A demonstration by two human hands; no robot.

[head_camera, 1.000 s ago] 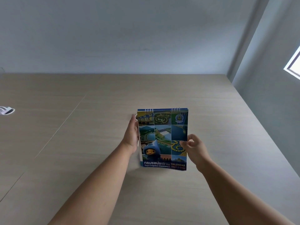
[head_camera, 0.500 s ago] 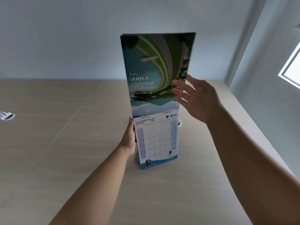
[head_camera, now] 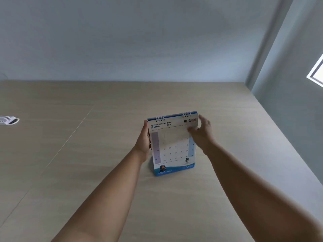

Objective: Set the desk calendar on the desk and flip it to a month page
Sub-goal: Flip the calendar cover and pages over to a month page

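The spiral-bound desk calendar (head_camera: 173, 145) stands upright on the light wooden desk (head_camera: 227, 137), showing a white "05 MAY" month page with a date grid and a blue strip along the bottom. My left hand (head_camera: 144, 142) grips its left edge. My right hand (head_camera: 201, 135) rests at the upper right edge, fingers spread, thumb over the front of the page near the top corner. The pages flipped behind are hidden.
A small white object (head_camera: 7, 120) lies at the far left of the desk. A seam (head_camera: 70, 137) runs diagonally across the desktop. The desk meets a pale wall at the back and on the right, where a window corner (head_camera: 317, 74) shows.
The picture cover, closed a second ago, was lifted up and over by my right hand and now lies behind. The May page faces me. My right hand came down to the calendar's right edge.
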